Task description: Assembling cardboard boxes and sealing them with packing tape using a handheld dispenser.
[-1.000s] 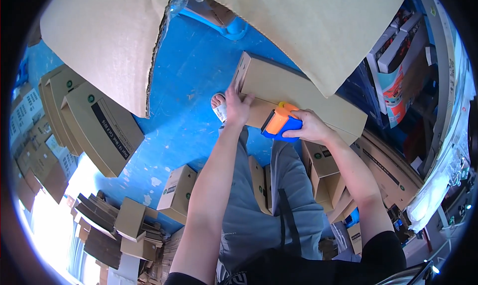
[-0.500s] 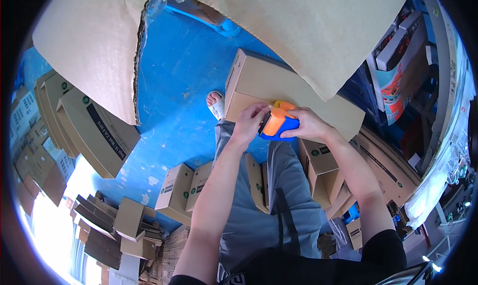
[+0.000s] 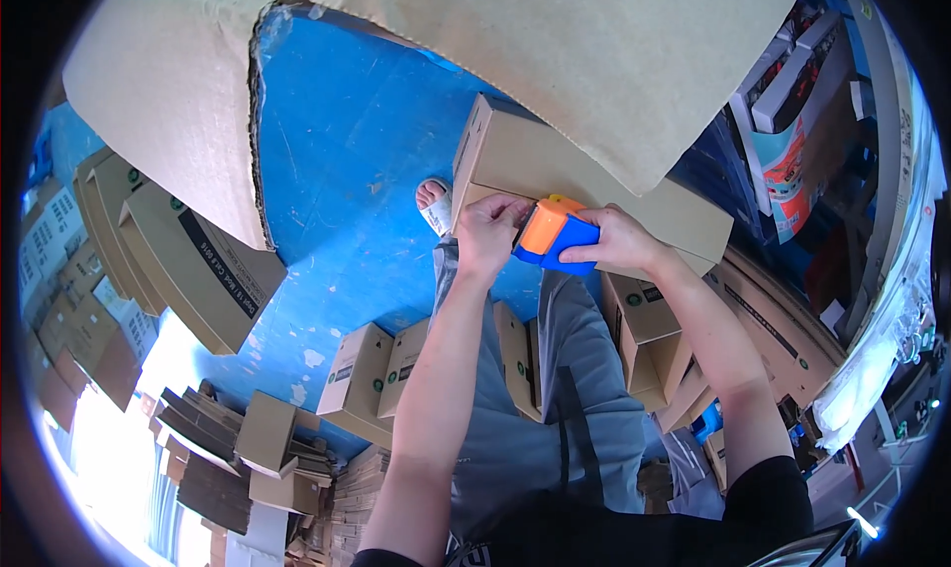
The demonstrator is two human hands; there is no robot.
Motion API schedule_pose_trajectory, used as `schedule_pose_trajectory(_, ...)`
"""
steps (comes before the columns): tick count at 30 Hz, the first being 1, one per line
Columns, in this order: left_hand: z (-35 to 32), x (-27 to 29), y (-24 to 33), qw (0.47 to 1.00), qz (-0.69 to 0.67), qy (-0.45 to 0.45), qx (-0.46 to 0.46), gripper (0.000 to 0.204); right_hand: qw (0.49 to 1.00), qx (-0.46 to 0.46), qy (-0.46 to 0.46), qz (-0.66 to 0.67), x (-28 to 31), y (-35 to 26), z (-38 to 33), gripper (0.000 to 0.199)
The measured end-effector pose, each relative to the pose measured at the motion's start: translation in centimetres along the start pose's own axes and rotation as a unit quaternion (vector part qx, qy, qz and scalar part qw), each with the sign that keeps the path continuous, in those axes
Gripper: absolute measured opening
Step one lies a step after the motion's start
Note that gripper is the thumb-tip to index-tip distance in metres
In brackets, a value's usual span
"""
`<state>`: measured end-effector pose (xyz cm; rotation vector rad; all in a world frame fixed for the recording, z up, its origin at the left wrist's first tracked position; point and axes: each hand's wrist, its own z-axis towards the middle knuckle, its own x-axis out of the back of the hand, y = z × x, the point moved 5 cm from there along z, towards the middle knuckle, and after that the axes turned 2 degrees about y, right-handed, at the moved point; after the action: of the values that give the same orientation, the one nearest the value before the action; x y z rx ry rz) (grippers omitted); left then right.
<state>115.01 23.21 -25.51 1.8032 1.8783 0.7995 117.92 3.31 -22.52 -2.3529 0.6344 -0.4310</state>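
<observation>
My right hand point(image 3: 622, 242) grips an orange and blue tape dispenser point(image 3: 555, 234) from its right side, thumb along the blue part. Close against the dispenser's dark front edge, my left hand point(image 3: 489, 230) is closed in a pinch. What its fingertips hold is too small to make out. Both hands are in front of my body, above the near edge of a large closed brown carton point(image 3: 584, 183).
Large cardboard flaps point(image 3: 565, 52) reach in from the far side. Folded cartons point(image 3: 203, 260) stand at left on the blue floor point(image 3: 347, 151). Small open boxes point(image 3: 357, 369) stand around my legs. Flattened cardboard point(image 3: 778, 324) leans at right, near a shelf of packaged goods point(image 3: 788, 121).
The tape dispenser has turned in my right hand's grip, so its orange top part looks different. My left hand stays pinched at its front edge. The whole view has shifted slightly.
</observation>
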Motion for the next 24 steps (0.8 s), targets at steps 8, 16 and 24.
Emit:
schedule_pose_trajectory(8,3.8,9.3,-0.2,0.993,-0.062,0.103,-0.014,0.011,0.998,-0.063,0.009,0.019,0.6,0.5,-1.3,0.054)
schedule_pose_trajectory(16,6.1,10.0,0.1,0.99,-0.032,0.136,0.012,0.017,0.977,-0.181,0.027,-0.109,-0.3,-1.6,2.3,0.079)
schedule_pose_trajectory(24,8.2,10.2,-2.2,0.991,0.02,0.135,0.016,0.017,0.973,-0.183,0.088,-0.113,-0.3,-2.6,3.6,0.074)
